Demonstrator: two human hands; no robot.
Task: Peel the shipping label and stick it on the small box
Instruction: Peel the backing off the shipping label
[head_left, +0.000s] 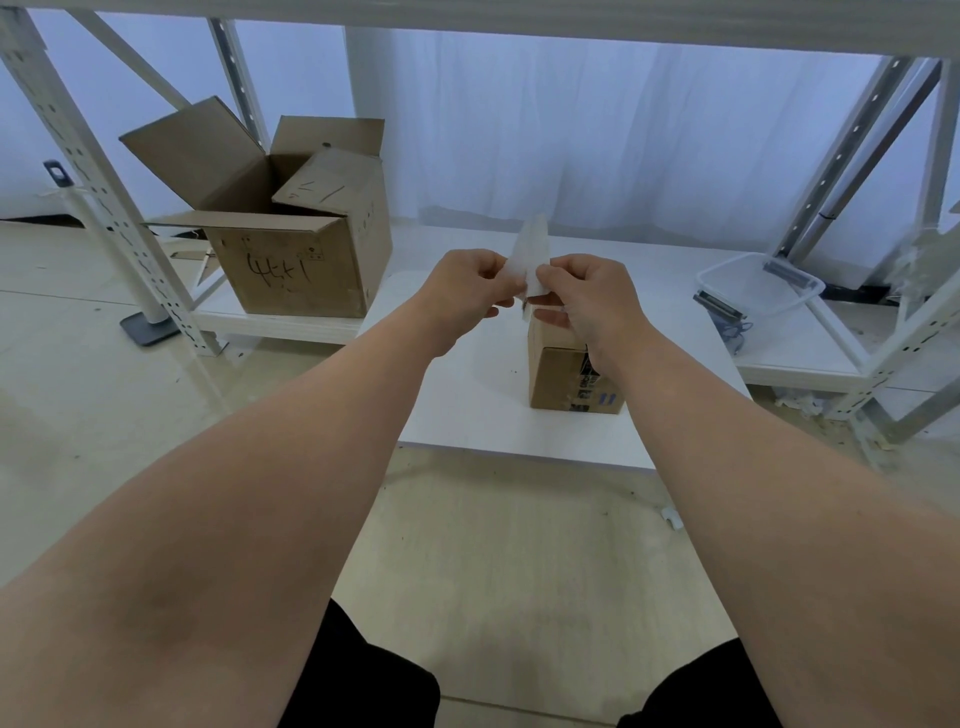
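A white shipping label (531, 249) stands upright in the air, pinched at its lower edge by both hands. My left hand (465, 288) holds it from the left and my right hand (584, 293) from the right, fingers closed on the paper. Just below and partly behind my right wrist, the small brown cardboard box (558, 371) sits on a low white table (467, 405). Printed marks show on the box's front right side.
A large open cardboard box (291, 249) with handwriting stands on the white shelf at the left. A clear plastic tub (758, 286) sits at the right. Metal rack uprights (78, 171) frame both sides. My knees are at the bottom edge.
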